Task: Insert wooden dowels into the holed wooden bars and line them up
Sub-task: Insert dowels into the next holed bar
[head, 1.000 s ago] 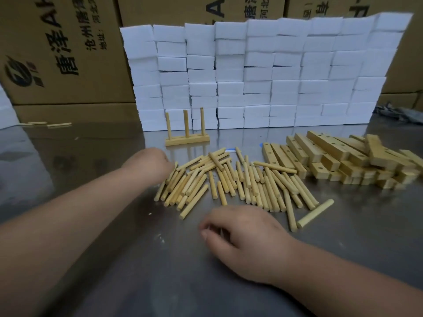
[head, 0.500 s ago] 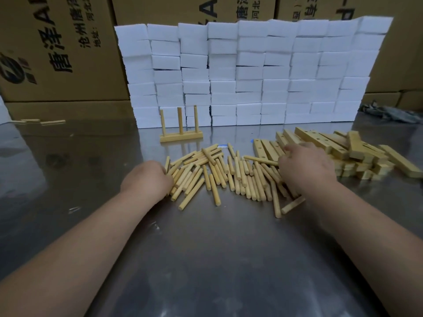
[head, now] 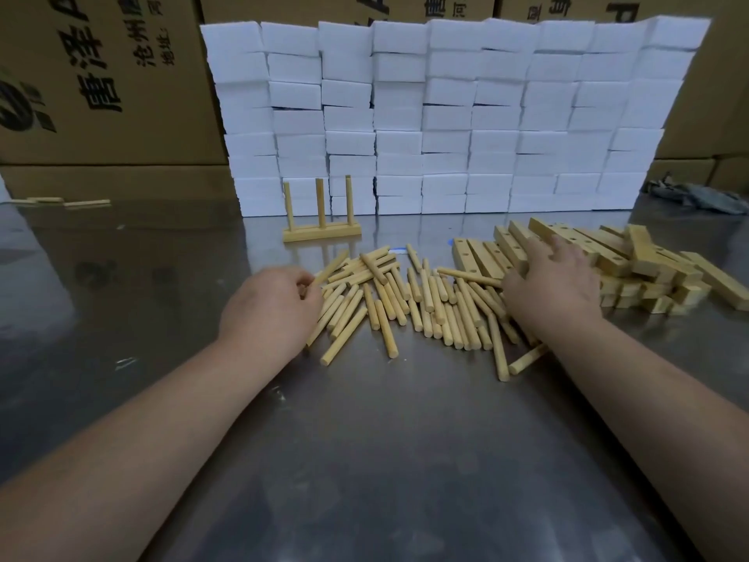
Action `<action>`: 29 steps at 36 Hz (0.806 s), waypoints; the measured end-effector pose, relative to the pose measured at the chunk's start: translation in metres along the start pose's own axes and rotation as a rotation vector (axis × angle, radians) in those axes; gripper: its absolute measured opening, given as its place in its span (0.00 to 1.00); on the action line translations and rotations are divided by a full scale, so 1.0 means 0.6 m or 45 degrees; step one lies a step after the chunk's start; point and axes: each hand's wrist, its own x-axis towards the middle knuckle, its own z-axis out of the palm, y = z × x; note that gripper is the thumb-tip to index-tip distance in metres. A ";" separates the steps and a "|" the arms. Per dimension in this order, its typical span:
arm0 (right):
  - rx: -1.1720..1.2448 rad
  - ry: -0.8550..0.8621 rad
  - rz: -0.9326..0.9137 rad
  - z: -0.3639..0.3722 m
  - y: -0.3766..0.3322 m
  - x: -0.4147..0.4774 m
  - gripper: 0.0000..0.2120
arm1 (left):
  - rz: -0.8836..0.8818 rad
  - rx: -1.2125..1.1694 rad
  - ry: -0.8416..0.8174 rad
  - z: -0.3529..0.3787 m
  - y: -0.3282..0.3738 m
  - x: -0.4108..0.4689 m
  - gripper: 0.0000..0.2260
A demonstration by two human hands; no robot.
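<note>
The shiny worktop [head: 405, 460] holds it all, with a wall of white blocks [head: 446, 115] at the back. The pile of bars [head: 632, 261] is on the right. Pulling out a low bar could make the pile slide. Most bars lie flat, slanting from back-left to front-right. The dowels [head: 405, 302] lie flat in the middle, mostly pointing away from the person. They are round, so a bump from an arm could roll them.

The right hand [head: 551, 285] rests on the bars with fingers spread. The left hand [head: 271, 306] is curled at the edge of the dowels; I cannot tell if it holds one. Behind the dowels, one done bar [head: 322, 233] lies left to right, with three dowels standing straight up in it.
</note>
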 end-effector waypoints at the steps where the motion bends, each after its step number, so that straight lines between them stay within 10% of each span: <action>1: -0.027 -0.051 -0.015 0.003 0.001 0.001 0.27 | 0.011 -0.007 -0.016 0.001 0.001 -0.001 0.11; 29: 0.006 0.163 0.095 0.002 0.002 0.001 0.22 | 0.143 -0.131 -0.024 0.001 0.006 -0.008 0.10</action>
